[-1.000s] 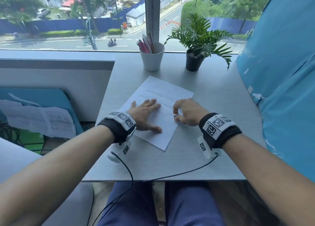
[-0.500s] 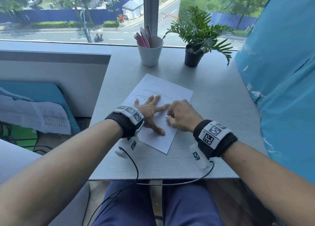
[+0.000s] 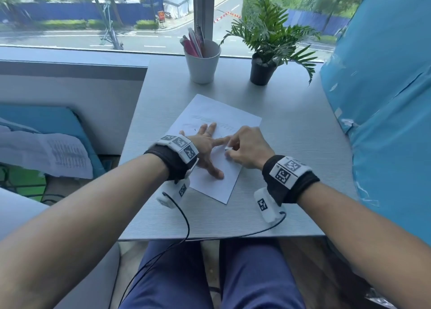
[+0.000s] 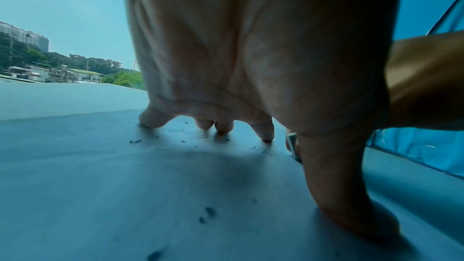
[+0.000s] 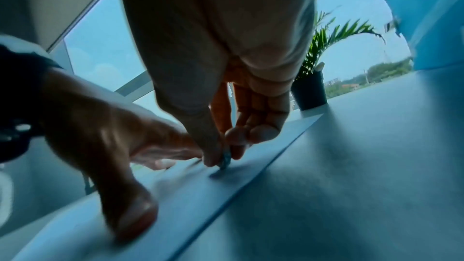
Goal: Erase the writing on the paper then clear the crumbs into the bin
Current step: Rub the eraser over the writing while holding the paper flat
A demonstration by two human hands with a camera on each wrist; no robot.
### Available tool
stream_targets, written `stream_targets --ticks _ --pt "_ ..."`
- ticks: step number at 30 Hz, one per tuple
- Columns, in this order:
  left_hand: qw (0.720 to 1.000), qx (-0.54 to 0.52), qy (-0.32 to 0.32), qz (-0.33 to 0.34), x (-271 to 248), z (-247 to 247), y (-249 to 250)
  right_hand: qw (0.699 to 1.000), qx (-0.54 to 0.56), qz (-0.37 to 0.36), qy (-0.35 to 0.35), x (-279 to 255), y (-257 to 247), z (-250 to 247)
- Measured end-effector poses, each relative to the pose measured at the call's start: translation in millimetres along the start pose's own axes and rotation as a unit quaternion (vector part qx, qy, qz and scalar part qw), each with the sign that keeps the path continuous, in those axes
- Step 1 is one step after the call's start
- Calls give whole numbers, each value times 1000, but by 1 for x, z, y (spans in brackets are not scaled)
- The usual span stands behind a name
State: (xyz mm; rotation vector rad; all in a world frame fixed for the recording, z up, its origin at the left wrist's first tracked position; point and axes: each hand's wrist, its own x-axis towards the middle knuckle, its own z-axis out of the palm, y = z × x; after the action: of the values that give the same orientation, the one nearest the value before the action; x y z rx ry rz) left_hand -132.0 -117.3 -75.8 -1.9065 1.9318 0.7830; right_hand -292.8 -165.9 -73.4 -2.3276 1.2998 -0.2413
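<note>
A white sheet of paper (image 3: 217, 187) lies tilted on the grey desk (image 3: 291, 145), with faint pencil lines (image 3: 203, 117) near its far end. My left hand (image 3: 206, 145) lies flat on the sheet with fingers spread, holding it down. My right hand (image 3: 247, 147) pinches a small eraser (image 3: 227, 148) between thumb and fingers and presses it onto the paper just right of the left forefinger. In the right wrist view the eraser (image 5: 224, 161) touches the sheet. Dark eraser crumbs (image 4: 208, 212) are scattered on the paper under my left palm. No bin is in view.
A white cup of pens (image 3: 202, 61) and a small potted plant (image 3: 264, 52) stand at the desk's far edge by the window. A blue covered surface (image 3: 384, 98) rises along the right side. Printed papers (image 3: 53, 154) lie on a blue pad to the left.
My right hand with the eraser has moved left across the sheet toward the left forefinger, away from the paper's right edge. The left hand still holds the paper down.
</note>
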Motion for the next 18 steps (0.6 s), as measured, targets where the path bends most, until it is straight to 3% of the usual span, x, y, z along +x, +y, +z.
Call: stream_targets --ticks 4,7,11,14,18 --pt "999 2 22 -22 -4 1 8 999 4 37 26 10 11 -12" --pt "995 61 65 -35 -8 -2 14 999 -7 45 11 18 12 -21" --pt "991 66 111 44 -3 -15 8 999 -28 37 11 26 5 -28" --pt "985 -4 115 128 5 -17 -2 998 -32 48 20 34 4 -31" --pt "994 -23 65 88 12 -13 -9 997 -40 57 26 32 3 -20"
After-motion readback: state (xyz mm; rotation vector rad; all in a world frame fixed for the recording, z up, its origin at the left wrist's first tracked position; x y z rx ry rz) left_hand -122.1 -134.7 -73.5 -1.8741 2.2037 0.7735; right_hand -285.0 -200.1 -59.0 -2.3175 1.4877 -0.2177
